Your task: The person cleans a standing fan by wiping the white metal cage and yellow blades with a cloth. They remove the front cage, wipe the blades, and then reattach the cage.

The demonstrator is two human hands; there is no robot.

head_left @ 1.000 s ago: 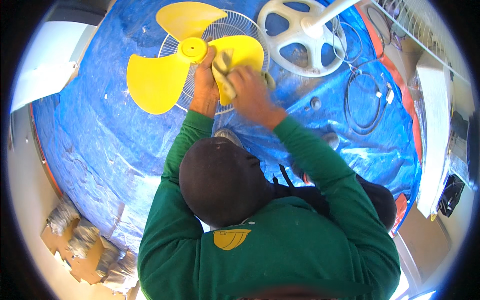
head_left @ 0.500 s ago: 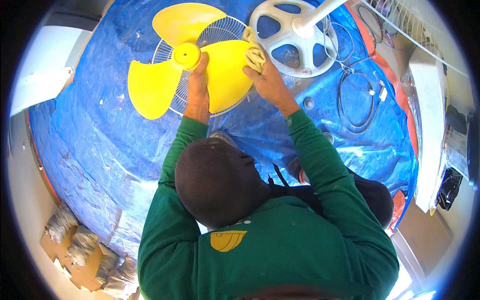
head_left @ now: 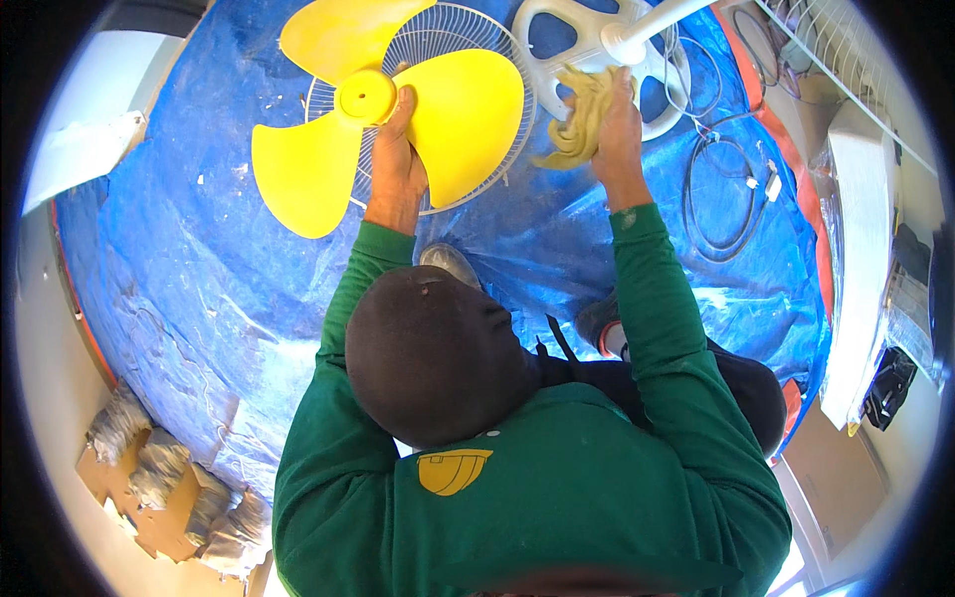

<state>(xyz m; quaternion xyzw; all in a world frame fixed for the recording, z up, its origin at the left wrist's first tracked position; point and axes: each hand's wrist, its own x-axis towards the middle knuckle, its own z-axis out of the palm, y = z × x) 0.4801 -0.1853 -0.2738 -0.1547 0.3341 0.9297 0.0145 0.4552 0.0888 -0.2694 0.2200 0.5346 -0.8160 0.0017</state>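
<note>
A yellow three-bladed fan blade point(head_left: 466, 124) is held up by my left hand point(head_left: 396, 159), whose fingers close around it near the hub. Behind it, partly covered by the blades, lies a round white wire fan guard point(head_left: 435, 32). My right hand point(head_left: 620, 149) grips a crumpled yellowish cloth point(head_left: 580, 117), apart from the blades and to their right. The cloth hangs loosely in front of the white round fan base point(head_left: 665, 117), hiding part of it.
A blue tarp point(head_left: 219, 289) covers the floor. A white pole point(head_left: 662, 22) rises from the base, and a coiled cable with a plug point(head_left: 772, 186) lies to the right. A white wire rack point(head_left: 831, 75) stands far right; wrapped bundles point(head_left: 159, 468) sit on cardboard at lower left.
My right hand has lifted the cloth off the blade and moved right, and the cloth has unfolded somewhat. The fan blade has tilted slightly in my left hand.
</note>
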